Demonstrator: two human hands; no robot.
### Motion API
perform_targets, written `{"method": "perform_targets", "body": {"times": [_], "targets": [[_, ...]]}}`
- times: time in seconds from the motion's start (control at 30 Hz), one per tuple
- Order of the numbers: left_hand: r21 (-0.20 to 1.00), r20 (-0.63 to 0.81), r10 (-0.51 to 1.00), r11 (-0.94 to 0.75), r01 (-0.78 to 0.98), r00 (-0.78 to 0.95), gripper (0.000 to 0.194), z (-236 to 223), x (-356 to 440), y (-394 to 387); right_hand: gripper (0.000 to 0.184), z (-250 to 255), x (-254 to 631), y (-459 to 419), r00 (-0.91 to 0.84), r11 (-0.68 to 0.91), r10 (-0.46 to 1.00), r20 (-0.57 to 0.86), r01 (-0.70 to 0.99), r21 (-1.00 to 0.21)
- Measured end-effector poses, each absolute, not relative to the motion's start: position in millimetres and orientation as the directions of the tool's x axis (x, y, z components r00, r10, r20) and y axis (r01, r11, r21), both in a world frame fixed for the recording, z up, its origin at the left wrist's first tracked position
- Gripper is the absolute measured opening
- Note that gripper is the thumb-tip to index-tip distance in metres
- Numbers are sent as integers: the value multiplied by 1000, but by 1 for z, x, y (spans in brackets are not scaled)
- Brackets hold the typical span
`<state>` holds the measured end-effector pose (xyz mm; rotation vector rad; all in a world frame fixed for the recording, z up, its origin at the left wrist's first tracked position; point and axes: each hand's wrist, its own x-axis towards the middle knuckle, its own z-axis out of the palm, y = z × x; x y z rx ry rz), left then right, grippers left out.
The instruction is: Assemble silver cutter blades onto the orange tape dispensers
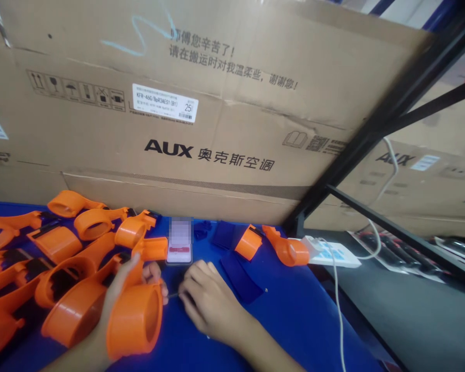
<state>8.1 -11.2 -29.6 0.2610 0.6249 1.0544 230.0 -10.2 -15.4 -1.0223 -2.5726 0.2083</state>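
My left hand [153, 274] is closed on an orange plastic tape dispenser [134, 320], its round hub facing me at the lower centre. Just to the right, my right hand [207, 299] is curled, its fingertips pinching a thin dark rod [173, 296] that points at the dispenser. Most of that rod is hidden by the fingers, so its kind is unclear. Several more orange tape dispensers [75, 305] lie crowded on the left of the blue table [294, 320]. Beyond my hands, a phone [179, 253] with a lit screen lies on the table.
Dark blue flat pieces [242, 281] lie right of my hands, near two other orange dispenser parts [250, 243]. A white power strip [333, 253] with a cable sits at the right edge. A large cardboard box [217, 119] walls the back; a black metal frame [356, 139] slants beside it.
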Motion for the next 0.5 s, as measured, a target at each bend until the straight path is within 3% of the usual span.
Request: {"method": "perform_targets", "body": {"times": [0.5], "targets": [[506,-347,838,545,-668,421,36,-36,10,-9,9,-11,234,-9,-579,632,768,274,613,-473]]}}
